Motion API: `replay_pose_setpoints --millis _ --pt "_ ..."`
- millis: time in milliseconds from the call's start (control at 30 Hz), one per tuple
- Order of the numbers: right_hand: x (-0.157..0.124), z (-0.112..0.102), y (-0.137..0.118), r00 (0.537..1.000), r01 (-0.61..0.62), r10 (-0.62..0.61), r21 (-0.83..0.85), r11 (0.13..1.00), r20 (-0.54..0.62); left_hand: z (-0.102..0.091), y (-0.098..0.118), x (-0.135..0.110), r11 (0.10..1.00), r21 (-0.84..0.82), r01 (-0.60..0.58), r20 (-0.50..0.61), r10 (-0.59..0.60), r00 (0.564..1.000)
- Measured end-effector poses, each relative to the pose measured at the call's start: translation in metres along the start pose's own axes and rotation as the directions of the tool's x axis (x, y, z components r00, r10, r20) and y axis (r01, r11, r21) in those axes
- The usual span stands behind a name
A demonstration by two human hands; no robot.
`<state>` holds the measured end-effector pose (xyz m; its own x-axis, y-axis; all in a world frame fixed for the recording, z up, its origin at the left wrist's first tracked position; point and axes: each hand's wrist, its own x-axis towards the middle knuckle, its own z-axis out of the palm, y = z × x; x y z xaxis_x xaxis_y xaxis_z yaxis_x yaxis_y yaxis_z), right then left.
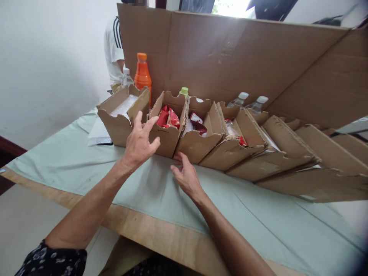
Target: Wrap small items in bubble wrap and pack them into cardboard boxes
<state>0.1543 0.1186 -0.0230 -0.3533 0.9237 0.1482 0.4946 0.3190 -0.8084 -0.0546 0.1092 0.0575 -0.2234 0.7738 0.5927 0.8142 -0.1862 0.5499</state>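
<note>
My left hand (140, 142) is raised with its fingers apart, in front of the gap between the leftmost cardboard box (115, 126) and the box with red snack packets (165, 142). Nothing is in it. Low down, my right hand (186, 174) has its fingers spread near the bottom front of that second box and the neighbouring cardboard box (198, 147); I cannot tell whether the fingertips touch them. Red packets (169, 117) stick up in the second box, and a dark red and white packet (198, 123) lies in the third. Clear plastic wrapping (125, 106) shows in the leftmost box.
More open boxes (244, 153) lean in a row to the right. Behind stand an orange bottle (143, 74), clear bottles (240, 100) and a tall cardboard panel (230, 57). A green cloth (138, 184) covers the wooden table (161, 234). Another person's white sleeve (113, 42) appears at the back left.
</note>
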Motion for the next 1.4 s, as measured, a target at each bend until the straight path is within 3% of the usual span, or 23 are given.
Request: replay_pose_setpoints --millis 133,367,567,733,867,933,1033,1133,1233,1400 --pt "0.009 0.008 -0.001 1.0 -0.003 0.004 -0.028 1.0 0.024 -0.011 -0.002 0.023 0.998 0.015 0.057 0.084 -0.058 0.995" --pt "0.024 0.033 -0.005 0.994 0.011 -0.003 -0.076 0.997 0.109 -0.036 -0.012 0.013 0.99 0.085 0.11 -0.089 -0.102 0.991" --pt "0.055 0.046 -0.015 0.988 0.007 0.008 -0.096 0.995 0.157 -0.027 -0.016 0.004 0.947 0.311 0.08 -0.107 -0.049 0.993" --pt "0.062 0.045 -0.018 0.987 0.037 -0.025 -0.076 0.996 0.157 -0.027 -0.02 0.0 0.941 0.337 0.044 -0.12 -0.004 0.993" --pt "0.03 0.03 -0.006 0.988 0.075 -0.072 -0.016 0.997 0.137 -0.033 -0.001 -0.011 0.928 0.335 -0.163 -0.152 0.224 0.963" --pt "0.004 0.01 0.007 0.991 0.073 -0.072 0.0 0.997 0.111 -0.027 0.019 -0.016 0.901 0.314 -0.3 -0.091 0.343 0.935" --pt "-0.03 -0.027 0.027 0.999 0.03 -0.03 -0.006 1.0 0.015 -0.003 0.048 -0.012 0.854 0.248 -0.457 0.053 0.459 0.887" --pt "-0.044 -0.056 0.041 0.99 -0.047 0.049 0.017 0.999 -0.132 0.029 0.064 0.007 0.857 0.196 -0.477 0.148 0.455 0.878" --pt "-0.039 -0.064 0.047 0.985 -0.109 0.112 0.025 0.994 -0.131 0.047 0.063 0.024 0.887 0.174 -0.427 0.179 0.398 0.9" --pt "-0.019 -0.046 0.04 0.996 -0.082 0.083 0.027 0.996 -0.031 0.033 0.043 0.023 0.88 0.21 -0.425 0.083 0.417 0.905"
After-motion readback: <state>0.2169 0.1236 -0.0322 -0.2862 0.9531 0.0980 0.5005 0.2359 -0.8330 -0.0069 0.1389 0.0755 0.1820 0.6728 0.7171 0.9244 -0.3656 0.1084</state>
